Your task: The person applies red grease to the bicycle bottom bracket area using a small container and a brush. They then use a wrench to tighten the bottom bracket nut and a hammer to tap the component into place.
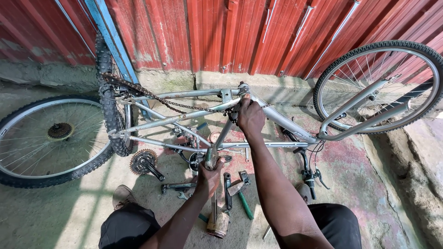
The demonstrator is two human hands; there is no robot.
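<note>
A silver bicycle frame (184,119) lies upside down on the concrete floor in front of me. My right hand (250,119) is closed over the bottom bracket area where the frame tubes meet, beside the slack chain (161,99). My left hand (208,177) grips the seat tube, which runs down toward me and ends in a worn tan cylinder (218,224). Whether the right hand also holds a tool is hidden by the fingers.
A loose wheel with sprockets (50,138) lies at left, a knobby tyre (110,110) stands behind it. The front wheel (378,87) sits in the fork at right. A crankset (144,162), green-handled pliers (243,199), wrenches and the handlebar (308,173) lie below. A red corrugated wall (221,32) stands behind.
</note>
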